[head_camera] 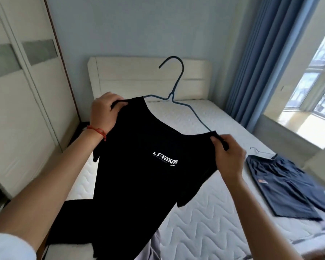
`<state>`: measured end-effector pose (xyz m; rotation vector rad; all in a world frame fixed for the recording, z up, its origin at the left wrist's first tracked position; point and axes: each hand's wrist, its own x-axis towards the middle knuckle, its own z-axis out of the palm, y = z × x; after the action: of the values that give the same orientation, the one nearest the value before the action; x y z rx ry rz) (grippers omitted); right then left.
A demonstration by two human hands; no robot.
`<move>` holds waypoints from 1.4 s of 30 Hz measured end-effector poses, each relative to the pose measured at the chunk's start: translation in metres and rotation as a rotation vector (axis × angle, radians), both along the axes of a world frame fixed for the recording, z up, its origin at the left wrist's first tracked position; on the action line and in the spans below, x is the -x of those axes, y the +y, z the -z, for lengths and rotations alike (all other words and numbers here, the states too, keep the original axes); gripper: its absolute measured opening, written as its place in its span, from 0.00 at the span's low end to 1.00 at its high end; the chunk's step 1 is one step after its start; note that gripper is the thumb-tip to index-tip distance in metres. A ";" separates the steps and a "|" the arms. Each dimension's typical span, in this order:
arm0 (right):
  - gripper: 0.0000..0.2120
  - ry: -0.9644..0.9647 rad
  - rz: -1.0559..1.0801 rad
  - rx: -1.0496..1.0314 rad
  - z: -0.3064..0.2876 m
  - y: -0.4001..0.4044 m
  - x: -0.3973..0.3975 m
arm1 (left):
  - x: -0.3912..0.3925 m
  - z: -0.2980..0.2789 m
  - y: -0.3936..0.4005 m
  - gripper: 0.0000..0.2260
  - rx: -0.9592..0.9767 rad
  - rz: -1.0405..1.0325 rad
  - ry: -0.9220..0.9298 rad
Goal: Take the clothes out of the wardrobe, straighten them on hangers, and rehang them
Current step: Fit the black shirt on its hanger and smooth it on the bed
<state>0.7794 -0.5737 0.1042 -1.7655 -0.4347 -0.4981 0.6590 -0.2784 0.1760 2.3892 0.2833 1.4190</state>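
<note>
T-shirt (139, 156) held up over bed (204, 212) on wire hanger (174, 91) | left hand (105, 111), right hand (229, 156) each pinch a shoulder | risk: uneven tug slips the shoulder off the hanger

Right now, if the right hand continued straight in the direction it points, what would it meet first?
The right hand, pinching the black T-shirt at its shoulder, points up and away toward the headboard. It would probably first meet the blue hanger arm just ahead; depth is unclear.
</note>
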 end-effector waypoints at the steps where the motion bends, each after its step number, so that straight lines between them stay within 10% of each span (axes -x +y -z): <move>1: 0.04 -0.025 0.001 0.003 -0.011 -0.014 0.001 | 0.004 -0.012 -0.015 0.08 -0.005 0.007 -0.023; 19: 0.05 -0.217 0.021 0.220 -0.180 -0.260 0.028 | 0.010 -0.106 -0.243 0.10 0.066 0.146 -0.191; 37: 0.03 -0.284 0.174 0.310 -0.194 -0.309 -0.064 | -0.114 -0.085 -0.290 0.09 0.028 0.334 -0.129; 42: 0.06 -0.297 0.123 0.180 -0.189 -0.323 -0.094 | -0.128 -0.079 -0.287 0.16 -0.074 0.102 -0.126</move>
<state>0.8735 -0.8966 0.2928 -1.9060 -0.5954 -0.8365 0.7873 -0.5653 0.2546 2.3228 0.0773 1.5495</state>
